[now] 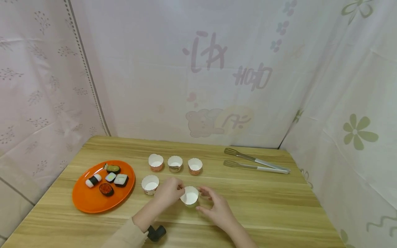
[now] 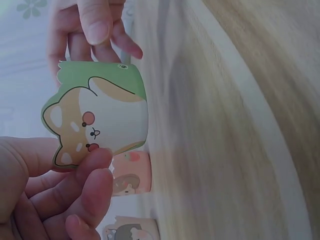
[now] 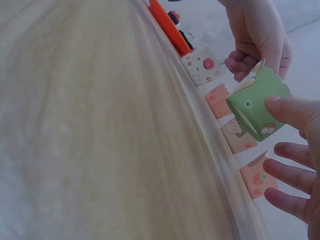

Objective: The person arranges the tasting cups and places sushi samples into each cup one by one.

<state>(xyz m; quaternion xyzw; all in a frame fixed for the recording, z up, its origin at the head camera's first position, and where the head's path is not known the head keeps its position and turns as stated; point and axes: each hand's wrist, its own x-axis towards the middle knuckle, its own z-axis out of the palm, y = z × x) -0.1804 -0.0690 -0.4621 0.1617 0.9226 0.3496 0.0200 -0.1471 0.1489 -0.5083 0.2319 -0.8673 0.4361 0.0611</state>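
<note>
My left hand (image 1: 167, 193) pinches the rim of a green paper baking cup (image 1: 190, 196) between thumb and fingers. In the left wrist view the cup (image 2: 115, 107) shows a cartoon dog on its side, and the left hand (image 2: 60, 200) grips it by one edge. On the cup's other side is my right hand (image 1: 218, 209), fingers spread. The right wrist view has the right thumb overlapping the green cup (image 3: 272, 102); whether it touches cannot be told. The cup's inside looks white and bare. A white-patterned paper cup (image 1: 150, 185) stands left of my left hand.
Behind the hands, three more paper cups (image 1: 156, 162) stand in a row. An orange plate (image 1: 83, 199) at the left bears several sushi pieces (image 1: 107, 189). Metal tongs (image 1: 257, 164) lie spread at the back right. Patterned curtains (image 1: 149, 86) enclose the wooden table (image 1: 273, 206).
</note>
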